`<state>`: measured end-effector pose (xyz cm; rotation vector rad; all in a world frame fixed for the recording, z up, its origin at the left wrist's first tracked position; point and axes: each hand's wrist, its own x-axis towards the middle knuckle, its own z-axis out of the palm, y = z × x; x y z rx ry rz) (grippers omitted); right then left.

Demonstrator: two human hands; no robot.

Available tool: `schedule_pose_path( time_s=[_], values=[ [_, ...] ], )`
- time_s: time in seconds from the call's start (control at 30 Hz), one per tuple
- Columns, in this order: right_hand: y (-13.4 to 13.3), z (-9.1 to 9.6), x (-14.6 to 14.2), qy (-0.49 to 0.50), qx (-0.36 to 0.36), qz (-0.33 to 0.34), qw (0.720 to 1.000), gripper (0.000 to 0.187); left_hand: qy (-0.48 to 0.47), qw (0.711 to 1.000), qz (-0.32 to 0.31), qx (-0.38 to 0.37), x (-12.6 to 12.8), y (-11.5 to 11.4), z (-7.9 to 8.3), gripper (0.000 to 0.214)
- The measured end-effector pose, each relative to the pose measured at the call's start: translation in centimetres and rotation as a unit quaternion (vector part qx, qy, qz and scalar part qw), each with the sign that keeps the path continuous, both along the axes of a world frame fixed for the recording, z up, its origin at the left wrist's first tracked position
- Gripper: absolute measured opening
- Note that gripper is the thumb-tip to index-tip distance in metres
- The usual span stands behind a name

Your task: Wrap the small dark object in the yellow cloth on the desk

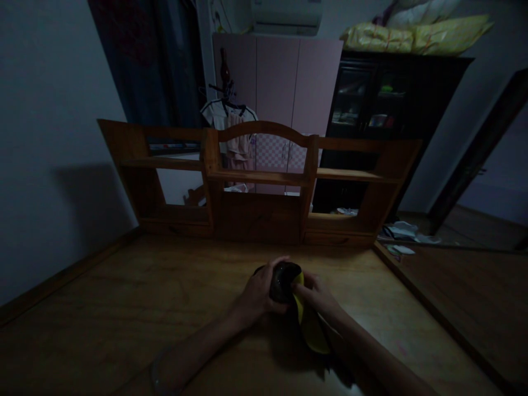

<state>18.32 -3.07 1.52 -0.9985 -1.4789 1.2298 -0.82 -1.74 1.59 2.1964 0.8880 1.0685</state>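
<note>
Over the wooden surface, my left hand point(263, 289) is wrapped around a dark, rounded thing that looks like a shoe point(282, 280), with its opening towards me. A long yellow insole-like strip point(313, 333) reaches from that opening down towards me, dark along its edge. My right hand point(312, 291) pinches the strip near its upper end, thumb on the yellow face. Dim light hides the far side of the dark thing and where the strip's upper end sits. Below the strip are ragged dark shapes that I cannot make out.
A wooden shelf headboard point(259, 214) with open compartments stands across the far edge of the wooden surface point(165, 297). A wall point(53, 137) is on the left, and a raised wooden edge point(433, 316) runs along the right. Beyond are a pink wardrobe point(276, 82) and a dark cabinet point(391, 93).
</note>
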Motion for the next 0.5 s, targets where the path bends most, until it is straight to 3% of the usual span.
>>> schedule_pose_path(
  time_s=[0.13,0.27,0.37,0.5],
  values=[
    [0.0,-0.8,0.3,-0.053,0.041,0.006,0.998,0.026,0.054,0.994,-0.02,0.092,-0.3,0.1,0.0,0.104],
    [-0.1,-0.8,0.7,-0.143,0.132,-0.015,0.981,0.028,0.082,0.98,-0.019,0.181,-0.4,0.2,-0.1,0.099],
    [-0.1,-0.7,1.0,-0.217,0.19,-0.045,0.956,0.024,0.097,0.972,-0.013,0.213,-0.3,0.2,-0.1,0.097],
    [0.1,-1.2,1.4,-0.289,0.211,-0.061,0.932,0.023,0.102,0.97,-0.021,0.22,-0.3,0.2,-0.1,0.1]
  ],
)
